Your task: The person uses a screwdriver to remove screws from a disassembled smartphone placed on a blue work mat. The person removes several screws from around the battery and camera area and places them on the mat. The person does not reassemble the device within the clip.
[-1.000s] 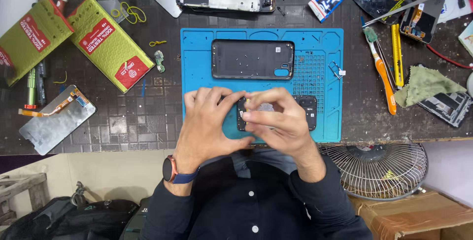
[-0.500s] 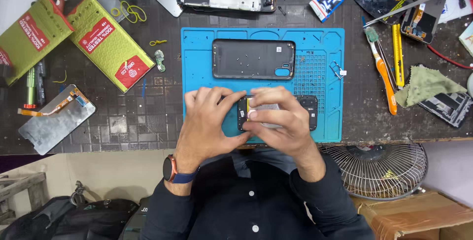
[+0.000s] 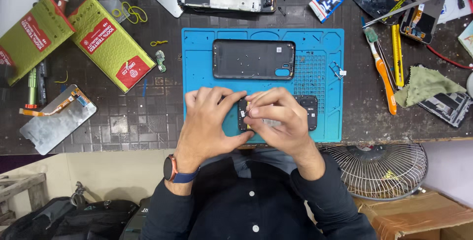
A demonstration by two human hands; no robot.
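Both hands work on a dark phone body (image 3: 308, 112) lying on the blue mat (image 3: 197, 48). The left hand (image 3: 209, 121) holds its end. The right hand (image 3: 276, 121) pinches a small part there, needing careful fingers next.

The scene is lit evenly and fairly brightly from above. Only soft, short shadows are cast under the hands onto the blue mat (image 3: 207, 48). Mild glare is seen on the grey panel (image 3: 54, 121). Focus is sharp throughout; slight wide-angle bending is noticed at the edges.
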